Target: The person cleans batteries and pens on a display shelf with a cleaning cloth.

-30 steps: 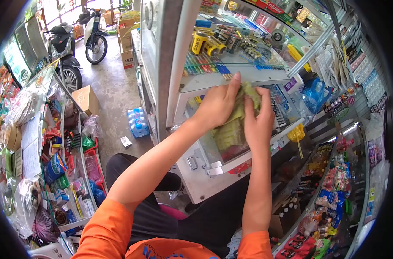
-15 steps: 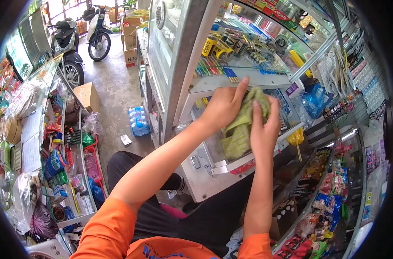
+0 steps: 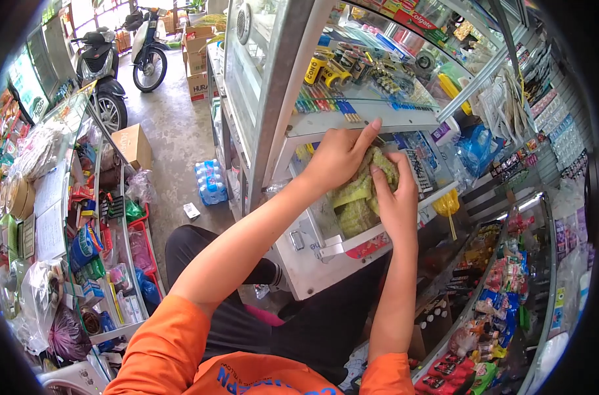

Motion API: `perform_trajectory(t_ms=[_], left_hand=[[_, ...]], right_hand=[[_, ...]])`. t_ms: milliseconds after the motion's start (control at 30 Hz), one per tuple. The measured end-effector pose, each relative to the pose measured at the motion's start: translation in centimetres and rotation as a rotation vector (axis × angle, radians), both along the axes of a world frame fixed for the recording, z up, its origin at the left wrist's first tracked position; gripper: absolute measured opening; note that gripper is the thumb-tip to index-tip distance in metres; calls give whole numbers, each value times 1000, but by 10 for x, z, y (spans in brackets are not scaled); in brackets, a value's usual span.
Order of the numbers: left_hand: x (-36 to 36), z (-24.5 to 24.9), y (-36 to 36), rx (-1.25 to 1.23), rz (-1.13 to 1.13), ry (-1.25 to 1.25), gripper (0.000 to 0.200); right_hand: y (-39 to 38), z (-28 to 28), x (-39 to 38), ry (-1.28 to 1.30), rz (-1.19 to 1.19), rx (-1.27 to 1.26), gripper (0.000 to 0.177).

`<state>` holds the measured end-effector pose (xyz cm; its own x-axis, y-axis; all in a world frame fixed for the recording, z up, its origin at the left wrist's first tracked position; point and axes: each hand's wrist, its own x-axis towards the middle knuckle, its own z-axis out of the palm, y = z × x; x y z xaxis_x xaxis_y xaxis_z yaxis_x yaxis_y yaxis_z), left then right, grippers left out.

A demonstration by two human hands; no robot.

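A crumpled green cloth point(image 3: 354, 216) is bunched between both hands over an open drawer-like section of the white display case point(image 3: 325, 284). My left hand point(image 3: 339, 158) grips it from the left, thumb pointing up, with the other fingers partly hidden behind the folds. On the other side, my right hand point(image 3: 397, 197) is closed on the cloth, its thumb pressed along the front. The lower part of the cloth hangs into the open section. Small packaged goods point(image 3: 421, 158) lie inside, to the right of the hands.
Above the hands, a glass shelf holds yellow batteries point(image 3: 325, 71) and pens point(image 3: 350, 110). A snack case point(image 3: 503, 296) stands at right, and a goods-filled glass counter point(image 3: 49, 217) at left. On the floor are a bottle pack point(image 3: 210, 182) and a cardboard box point(image 3: 132, 146); motorbikes point(image 3: 102, 72) stand beyond.
Both hands and the cloth have shifted slightly down and left. The cloth is more bunched, and the goods in the open section show more.
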<state>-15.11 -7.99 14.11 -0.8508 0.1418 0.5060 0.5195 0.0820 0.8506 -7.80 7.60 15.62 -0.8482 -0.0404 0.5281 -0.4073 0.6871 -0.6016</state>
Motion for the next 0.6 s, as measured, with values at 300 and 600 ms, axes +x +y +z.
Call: perform_trajectory(t_ms=[300,600], left_hand=[[9,10,0,-59,-27,-85,77],[9,10,1,-119,-26,-120,80]], right_hand=[[-1,-12,0,54,-27,-67,26],[3,-20,-3,89,-48,-36,27]])
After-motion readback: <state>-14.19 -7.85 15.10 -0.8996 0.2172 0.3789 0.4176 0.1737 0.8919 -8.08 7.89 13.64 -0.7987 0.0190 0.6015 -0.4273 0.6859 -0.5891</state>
